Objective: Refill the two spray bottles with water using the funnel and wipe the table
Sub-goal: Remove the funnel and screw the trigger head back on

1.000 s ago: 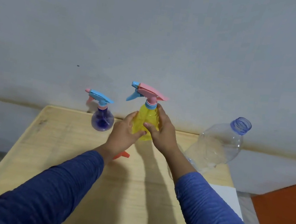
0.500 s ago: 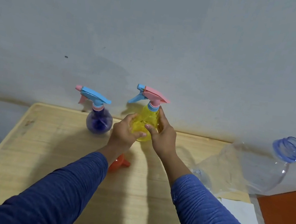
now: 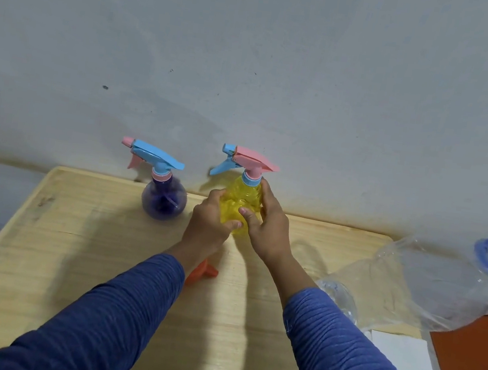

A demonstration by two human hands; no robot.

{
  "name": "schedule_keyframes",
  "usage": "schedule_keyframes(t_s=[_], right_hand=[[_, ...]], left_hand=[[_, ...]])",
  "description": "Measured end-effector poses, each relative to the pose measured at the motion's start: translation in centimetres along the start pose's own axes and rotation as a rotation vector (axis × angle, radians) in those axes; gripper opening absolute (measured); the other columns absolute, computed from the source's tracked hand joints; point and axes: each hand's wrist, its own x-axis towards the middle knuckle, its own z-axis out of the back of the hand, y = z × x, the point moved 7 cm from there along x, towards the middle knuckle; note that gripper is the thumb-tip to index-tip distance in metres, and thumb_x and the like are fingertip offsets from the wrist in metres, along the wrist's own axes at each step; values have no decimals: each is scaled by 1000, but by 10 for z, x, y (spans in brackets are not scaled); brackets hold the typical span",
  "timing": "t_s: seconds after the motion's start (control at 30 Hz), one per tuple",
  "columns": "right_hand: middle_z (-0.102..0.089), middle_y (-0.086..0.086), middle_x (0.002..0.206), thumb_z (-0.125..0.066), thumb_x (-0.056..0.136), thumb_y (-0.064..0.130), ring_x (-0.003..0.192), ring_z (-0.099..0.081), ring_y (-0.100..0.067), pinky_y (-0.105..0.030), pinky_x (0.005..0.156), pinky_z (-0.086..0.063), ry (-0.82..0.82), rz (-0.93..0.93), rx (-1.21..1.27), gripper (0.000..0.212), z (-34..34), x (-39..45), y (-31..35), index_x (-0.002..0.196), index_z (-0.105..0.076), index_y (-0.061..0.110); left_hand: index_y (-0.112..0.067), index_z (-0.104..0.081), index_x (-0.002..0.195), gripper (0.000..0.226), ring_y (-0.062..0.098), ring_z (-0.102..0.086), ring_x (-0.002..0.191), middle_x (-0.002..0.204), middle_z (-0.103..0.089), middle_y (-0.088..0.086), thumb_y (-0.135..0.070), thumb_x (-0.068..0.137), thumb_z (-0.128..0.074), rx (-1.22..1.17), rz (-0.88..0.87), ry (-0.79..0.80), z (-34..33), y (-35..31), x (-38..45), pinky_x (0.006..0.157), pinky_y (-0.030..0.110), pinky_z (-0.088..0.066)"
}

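No readable text, label, brand, number or sign is showing anywhere. The yellow translucent plastic spray bottle (image 3: 238, 207), the purple round plastic spray bottle (image 3: 163, 202) and the large clear plastic water bottle with a blue neck ring (image 3: 441, 282) are all showing bare walls without printing. The white sheet (image 3: 406, 358) at the right edge of the pale wooden surface (image 3: 72, 255) is showing blank.
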Motion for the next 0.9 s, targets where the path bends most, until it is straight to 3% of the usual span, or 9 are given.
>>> schedule_keyframes(t_s=[0.17,0.23,0.33,0.5,0.7,0.9], right_hand=[[-48,-5,141,-58,91,23,125,-48,-22,-23,97,-35,87,-100,-46,75,-2,-3,-2,150,-10,23],[-37,-7,149,-58,92,25,136,-37,-22,-20,99,-28,113,-151,-62,81,-1,-8,-5,150,-2,19],[-26,-11,154,-58,92,28,141,-28,-23,-26,109,-25,111,-214,-92,84,2,-18,-10,149,1,12],[-34,-15,149,-58,91,26,137,-35,-25,-32,110,-29,61,-292,-85,80,0,-42,-9,149,-6,9],[-41,-6,143,-64,83,19,127,-44,-17,-30,107,-35,114,-314,13,71,-21,-80,3,145,-29,19],[-43,-3,142,-67,80,24,130,-41,-15,-26,108,-32,152,-184,36,71,-33,-92,24,143,-34,25]], left_hand=[[-14,-40,134,74,19,-57,106,119,-60,7,-22,71,-78,39,-5,44,3,-4,0,86,23,-42],[-11,-29,143,87,24,-49,123,134,-52,10,-25,72,-78,99,-14,86,5,-8,-1,95,22,-36],[-9,-17,147,92,26,-39,133,145,-40,14,-35,78,-72,165,-13,111,15,-8,-4,107,30,-32],[-9,-31,143,73,24,-42,132,141,-46,13,-39,85,-63,150,17,135,40,-2,-16,109,38,-33],[-13,-45,136,51,22,-42,130,140,-48,8,-36,92,-53,189,31,188,57,17,-46,106,27,-28],[-11,-44,136,52,28,-49,123,133,-54,14,-39,92,-51,182,76,40,77,29,-60,98,27,-35]])
